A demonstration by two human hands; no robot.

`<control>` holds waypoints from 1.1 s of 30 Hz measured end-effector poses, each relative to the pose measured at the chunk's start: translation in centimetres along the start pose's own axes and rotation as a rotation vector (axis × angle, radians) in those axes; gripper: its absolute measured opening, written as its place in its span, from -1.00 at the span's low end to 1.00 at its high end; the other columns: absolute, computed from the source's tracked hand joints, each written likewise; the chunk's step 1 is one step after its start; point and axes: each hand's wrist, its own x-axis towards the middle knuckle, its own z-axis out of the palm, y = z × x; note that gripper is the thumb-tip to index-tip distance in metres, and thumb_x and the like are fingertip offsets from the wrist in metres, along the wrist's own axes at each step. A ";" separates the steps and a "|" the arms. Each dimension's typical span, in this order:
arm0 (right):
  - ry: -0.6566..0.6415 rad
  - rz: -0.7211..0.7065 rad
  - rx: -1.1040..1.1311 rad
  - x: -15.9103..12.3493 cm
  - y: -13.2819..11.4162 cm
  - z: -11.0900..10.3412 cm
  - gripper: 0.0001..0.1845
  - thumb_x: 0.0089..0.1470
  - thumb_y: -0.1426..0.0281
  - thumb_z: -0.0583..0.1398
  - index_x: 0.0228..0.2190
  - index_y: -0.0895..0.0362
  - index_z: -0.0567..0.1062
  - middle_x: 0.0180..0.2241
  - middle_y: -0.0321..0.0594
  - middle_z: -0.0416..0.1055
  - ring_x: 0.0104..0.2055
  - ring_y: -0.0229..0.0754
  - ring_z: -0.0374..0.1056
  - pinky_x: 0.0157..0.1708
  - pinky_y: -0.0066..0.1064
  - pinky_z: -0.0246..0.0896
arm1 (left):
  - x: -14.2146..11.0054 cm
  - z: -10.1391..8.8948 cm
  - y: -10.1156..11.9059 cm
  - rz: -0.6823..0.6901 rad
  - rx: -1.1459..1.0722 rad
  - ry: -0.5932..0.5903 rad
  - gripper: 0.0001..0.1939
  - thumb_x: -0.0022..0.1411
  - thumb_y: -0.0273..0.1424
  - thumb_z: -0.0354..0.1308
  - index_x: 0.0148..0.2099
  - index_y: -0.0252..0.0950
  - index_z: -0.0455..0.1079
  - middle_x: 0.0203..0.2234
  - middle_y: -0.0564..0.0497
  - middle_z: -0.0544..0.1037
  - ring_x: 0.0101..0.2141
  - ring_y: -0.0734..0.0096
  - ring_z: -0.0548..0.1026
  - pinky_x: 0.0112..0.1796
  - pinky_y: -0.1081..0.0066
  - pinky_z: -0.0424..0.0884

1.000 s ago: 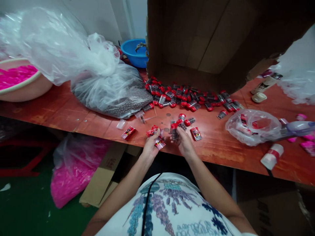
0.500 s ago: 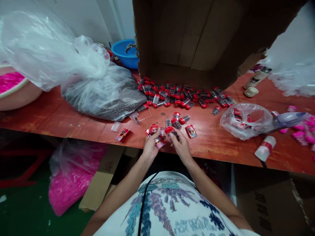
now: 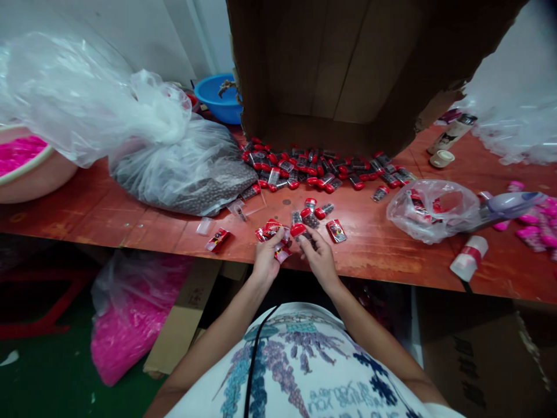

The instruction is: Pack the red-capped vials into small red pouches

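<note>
My left hand (image 3: 267,255) is closed on small red printed packets (image 3: 270,228) with clear wrapping, near the table's front edge. Close beside it, my right hand (image 3: 319,255) pinches a small clear container with a red cap (image 3: 298,230) and dark beads inside. A few more red-capped containers (image 3: 310,218) lie just beyond my fingers. One red packet (image 3: 336,230) rests to the right of my right hand, and another red packet (image 3: 217,240) lies left of my left hand. My fingers partly hide what they hold.
A cardboard box (image 3: 322,69) stands open behind a heap of red-capped containers (image 3: 322,168). Left is a plastic bag of dark beads (image 3: 191,168). To the right are a bag with red packets (image 3: 435,212), a white roll (image 3: 469,258) and pink containers (image 3: 533,232).
The view has shifted slightly. Both hands stay nearly in place, with the packets in my left hand and the red-capped container in my right.
</note>
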 end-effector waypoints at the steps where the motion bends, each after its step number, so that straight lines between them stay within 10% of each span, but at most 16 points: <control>1: -0.009 0.004 -0.008 0.0 0.1 0.0 -0.50 0.09 0.19 0.15 0.05 0.08 0.38 -0.28 -0.22 0.43 -0.50 -0.31 0.24 -0.55 -0.48 0.26 | -0.1 0.0 0.0 -0.003 0.002 -0.007 -0.74 -0.19 -0.46 0.43 -0.39 -0.37 0.46 -0.56 0.04 0.57 -0.56 0.47 0.51 -0.47 0.48 0.47; 14: -0.144 0.070 0.065 0.2 0.1 -0.9 -0.48 -0.03 0.21 0.25 0.00 0.05 0.41 -0.32 -0.28 0.41 -0.46 -0.29 0.27 -0.60 -0.51 0.24 | -1.0 0.2 0.8 0.103 0.184 -0.172 -0.67 -0.23 -0.46 0.44 -0.32 -0.37 0.49 -0.47 -0.01 0.61 -0.48 0.35 0.55 -0.39 0.38 0.50; 23: -0.051 -0.097 -0.028 -0.3 0.5 -1.3 -0.65 -0.04 0.27 0.29 -0.16 0.06 0.49 -0.25 -0.25 0.49 -0.21 -0.16 0.39 -0.15 -0.32 0.29 | -1.6 0.6 1.7 0.200 0.447 -0.263 -0.69 -0.21 -0.41 0.43 -0.34 -0.35 0.51 -0.48 0.02 0.59 -0.47 0.38 0.52 -0.40 0.42 0.43; 29: -0.063 0.147 0.217 -0.3 0.8 -1.7 -0.58 -0.12 0.23 0.33 -0.19 0.07 0.43 -0.37 -0.29 0.48 -0.42 -0.21 0.38 -0.55 -0.47 0.23 | -1.4 0.5 1.7 0.140 0.489 -0.328 -0.64 -0.23 -0.42 0.44 -0.29 -0.36 0.51 -0.44 -0.02 0.60 -0.43 0.32 0.54 -0.37 0.39 0.45; 33: -0.083 -0.047 0.014 -0.5 0.4 -2.3 -0.65 -0.07 0.31 0.30 -0.17 0.04 0.50 -0.25 -0.25 0.46 -0.23 -0.17 0.38 -0.28 -0.36 0.32 | -1.3 0.5 1.2 0.250 0.467 -0.271 -0.73 -0.22 -0.43 0.43 -0.38 -0.34 0.50 -0.51 0.05 0.57 -0.49 0.41 0.50 -0.39 0.45 0.43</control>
